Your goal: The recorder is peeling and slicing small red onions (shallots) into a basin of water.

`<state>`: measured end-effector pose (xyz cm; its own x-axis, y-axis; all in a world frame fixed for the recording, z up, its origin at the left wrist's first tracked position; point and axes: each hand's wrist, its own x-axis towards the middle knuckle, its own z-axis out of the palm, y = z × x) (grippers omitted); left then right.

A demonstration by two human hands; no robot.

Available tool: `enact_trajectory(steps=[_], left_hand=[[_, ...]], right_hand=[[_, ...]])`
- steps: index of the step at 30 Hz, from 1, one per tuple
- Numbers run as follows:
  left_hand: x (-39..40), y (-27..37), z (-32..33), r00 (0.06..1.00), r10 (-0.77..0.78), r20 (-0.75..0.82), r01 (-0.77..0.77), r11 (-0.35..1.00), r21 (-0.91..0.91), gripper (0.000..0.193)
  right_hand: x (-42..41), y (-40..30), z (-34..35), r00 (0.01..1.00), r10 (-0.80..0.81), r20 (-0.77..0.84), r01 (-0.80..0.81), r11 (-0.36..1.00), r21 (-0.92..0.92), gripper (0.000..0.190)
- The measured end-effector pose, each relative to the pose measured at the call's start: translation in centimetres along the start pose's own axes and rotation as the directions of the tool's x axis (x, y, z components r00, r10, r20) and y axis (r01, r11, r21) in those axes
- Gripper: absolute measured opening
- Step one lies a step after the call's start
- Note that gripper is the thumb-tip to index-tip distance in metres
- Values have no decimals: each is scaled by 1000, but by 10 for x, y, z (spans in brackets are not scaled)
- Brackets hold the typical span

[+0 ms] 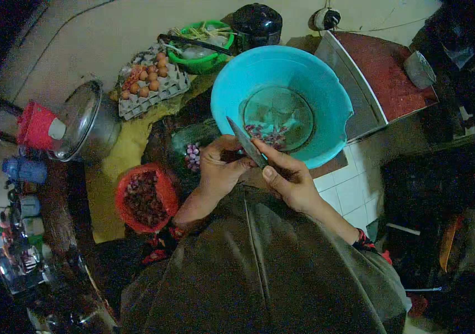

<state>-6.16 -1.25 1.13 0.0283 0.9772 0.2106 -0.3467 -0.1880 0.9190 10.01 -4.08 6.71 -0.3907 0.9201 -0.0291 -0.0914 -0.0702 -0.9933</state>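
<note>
My right hand (291,179) grips a small knife (243,137), its blade slanting up and left across the fingertips of my left hand (218,167). My left hand pinches a small dark red piece, probably a shallot, mostly hidden by the fingers. Just beyond both hands is a large light-blue plastic basin (225,100) with a broken notch in its right rim. Reddish peelings (273,135) lie at its bottom. Left of my left hand, small purple-pink peeled shallots (193,156) sit in a dim greenish container. Farther left, a red plastic basket (171,196) holds dark unpeeled bulbs (141,198).
Brown eggs (153,76) rest in a grey carton tray (170,94) at the back left. Behind are a green basin (204,64) and a black lidded pot (258,25). A large metal pot with a lid (81,117) stands left; a red-topped panel (371,71) is right.
</note>
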Motion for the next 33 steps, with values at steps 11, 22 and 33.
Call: enact_trajectory(steps=[11, 22, 33], left_hand=[[7, -17, 34, 971, 210, 111, -214, 976, 27, 26], [13, -7, 50, 923, -320, 213, 385, 768, -512, 39], [17, -2, 56, 925, -361, 115, 379, 863, -334, 32]], right_hand=[[15, 3, -56, 980, 181, 88, -199, 934, 297, 39], [17, -3, -80, 960, 154, 235, -211, 947, 241, 38], [26, 7, -109, 979, 193, 61, -201, 962, 184, 41]])
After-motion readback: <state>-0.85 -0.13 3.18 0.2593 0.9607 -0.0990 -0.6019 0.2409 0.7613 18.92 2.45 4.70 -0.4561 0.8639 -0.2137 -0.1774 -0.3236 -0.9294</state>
